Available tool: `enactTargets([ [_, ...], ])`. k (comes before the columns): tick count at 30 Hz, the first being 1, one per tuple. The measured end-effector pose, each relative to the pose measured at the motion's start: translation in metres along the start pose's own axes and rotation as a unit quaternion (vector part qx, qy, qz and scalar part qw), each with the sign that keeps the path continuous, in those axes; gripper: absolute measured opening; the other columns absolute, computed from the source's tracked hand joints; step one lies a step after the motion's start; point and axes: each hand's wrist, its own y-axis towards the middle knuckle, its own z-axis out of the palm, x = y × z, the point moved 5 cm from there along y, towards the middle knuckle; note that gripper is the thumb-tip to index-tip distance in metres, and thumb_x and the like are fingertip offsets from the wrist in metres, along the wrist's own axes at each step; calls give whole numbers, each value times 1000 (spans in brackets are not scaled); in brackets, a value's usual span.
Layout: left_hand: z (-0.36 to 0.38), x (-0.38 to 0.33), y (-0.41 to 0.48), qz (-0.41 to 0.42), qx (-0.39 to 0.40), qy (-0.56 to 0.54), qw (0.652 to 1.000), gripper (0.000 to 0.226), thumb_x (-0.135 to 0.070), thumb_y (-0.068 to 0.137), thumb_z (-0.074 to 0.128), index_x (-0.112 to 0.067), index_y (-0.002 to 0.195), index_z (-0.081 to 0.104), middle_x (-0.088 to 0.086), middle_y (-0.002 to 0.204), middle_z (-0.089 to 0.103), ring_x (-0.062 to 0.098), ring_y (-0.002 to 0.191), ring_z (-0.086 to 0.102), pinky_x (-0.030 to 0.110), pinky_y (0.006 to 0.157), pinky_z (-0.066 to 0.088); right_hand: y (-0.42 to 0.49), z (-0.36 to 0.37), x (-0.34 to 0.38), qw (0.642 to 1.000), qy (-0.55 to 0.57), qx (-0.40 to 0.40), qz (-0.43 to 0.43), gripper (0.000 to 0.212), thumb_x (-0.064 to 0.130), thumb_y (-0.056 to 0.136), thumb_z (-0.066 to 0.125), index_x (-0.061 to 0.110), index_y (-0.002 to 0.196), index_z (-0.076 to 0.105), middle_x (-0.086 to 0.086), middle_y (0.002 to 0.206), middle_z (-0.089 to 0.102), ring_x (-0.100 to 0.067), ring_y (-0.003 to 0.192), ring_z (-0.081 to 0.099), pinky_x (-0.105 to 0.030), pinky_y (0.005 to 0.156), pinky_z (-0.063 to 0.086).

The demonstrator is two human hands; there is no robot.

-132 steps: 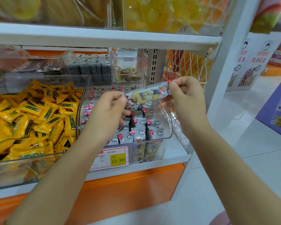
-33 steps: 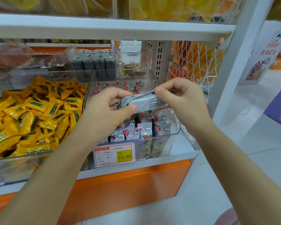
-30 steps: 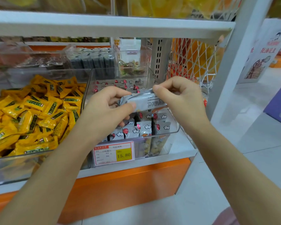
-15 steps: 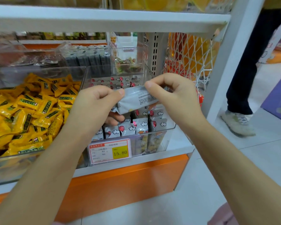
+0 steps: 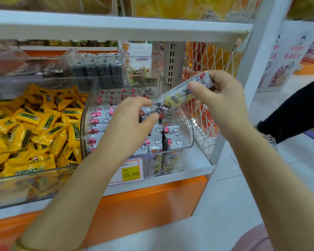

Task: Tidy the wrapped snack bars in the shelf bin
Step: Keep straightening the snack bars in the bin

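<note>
Snack bar (image 5: 181, 96) tilts above the bin (image 5: 188, 146), its upper end pinched in your right hand (image 5: 219, 98); left hand (image 5: 129, 122) curls loosely by its lower tip, contact unclear; lay it flat along the rows (image 5: 105, 122).

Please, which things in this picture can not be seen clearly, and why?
Head view only.
- Price tag: left part hidden behind the left forearm.
- Left hand: blurred; whether it touches the snack bar in the right hand is unclear.
- Clear bin: bars under the left hand are hidden.
</note>
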Motion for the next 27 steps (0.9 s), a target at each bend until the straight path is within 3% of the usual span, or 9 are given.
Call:
enactTargets([
  [3, 11, -5, -2, 60, 80, 118, 988, 29, -35, 92, 49, -27, 118, 62, -10, 125, 54, 18, 121, 37, 32, 98, 27, 5, -4, 6, 996, -80, 26, -40, 8, 24, 85, 66, 22, 89, 59, -1, 84, 61, -17, 76, 59, -33, 74, 50],
  [5, 15, -3, -3, 65, 114, 152, 980, 28, -36, 94, 45, -29, 112, 65, -12, 119, 58, 18, 119, 39, 37, 98, 28, 7, 1, 10, 983, -149, 69, -76, 13, 27, 86, 65, 18, 93, 59, 3, 84, 58, -10, 74, 53, -25, 68, 46],
  [9, 13, 4, -3, 52, 119, 195, 972, 29, -34, 96, 42, -23, 96, 68, -6, 100, 65, 16, 103, 51, 37, 92, 31, 11, 18, 15, 944, -263, 144, -136, 19, 31, 84, 65, 15, 90, 58, -1, 88, 53, -15, 79, 46, -13, 61, 31],
  [11, 10, 6, -2, 44, 117, 197, 973, 28, -33, 95, 42, -22, 95, 68, -5, 96, 65, 17, 98, 53, 37, 92, 34, 11, 28, 14, 925, -305, 167, -151, 22, 34, 82, 67, 18, 96, 61, 1, 92, 49, -12, 85, 43, -18, 63, 26],
  [16, 5, 8, -3, 33, 127, 182, 975, 27, -31, 94, 45, -18, 95, 68, 0, 94, 65, 20, 92, 56, 42, 94, 40, 1, 56, 3, 888, -375, 224, -145, 38, 44, 80, 67, 18, 108, 65, -1, 105, 59, -22, 106, 50, -39, 91, 38],
  [19, 3, 9, -5, 34, 130, 171, 976, 25, -27, 94, 46, -18, 97, 69, 1, 96, 66, 21, 94, 56, 41, 93, 42, -4, 65, -4, 838, -451, 271, -142, 47, 50, 80, 64, 23, 117, 62, 4, 119, 60, -21, 115, 41, -41, 96, 30],
  [21, 2, 10, -6, 37, 132, 164, 977, 25, -26, 94, 46, -18, 98, 69, 1, 97, 66, 21, 95, 56, 40, 92, 42, -4, 63, -1, 832, -461, 271, -146, 43, 50, 81, 63, 25, 116, 63, 5, 119, 60, -21, 115, 39, -41, 96, 28],
  [24, 2, 10, -7, 43, 130, 152, 979, 24, -25, 94, 46, -18, 100, 69, 1, 98, 66, 20, 97, 55, 40, 91, 43, -6, 65, -1, 806, -483, 309, -150, 24, 42, 91, 54, 30, 107, 67, 8, 110, 61, -22, 116, 36, -43, 99, 25],
  [27, 3, 9, -8, 40, 139, 135, 980, 26, -25, 95, 45, -24, 109, 67, -3, 106, 64, 19, 104, 53, 42, 94, 41, -11, 71, -9, 776, -495, 374, -114, 31, 22, 95, 41, 32, 115, 64, 5, 117, 60, -21, 123, 31, -47, 107, 19],
])
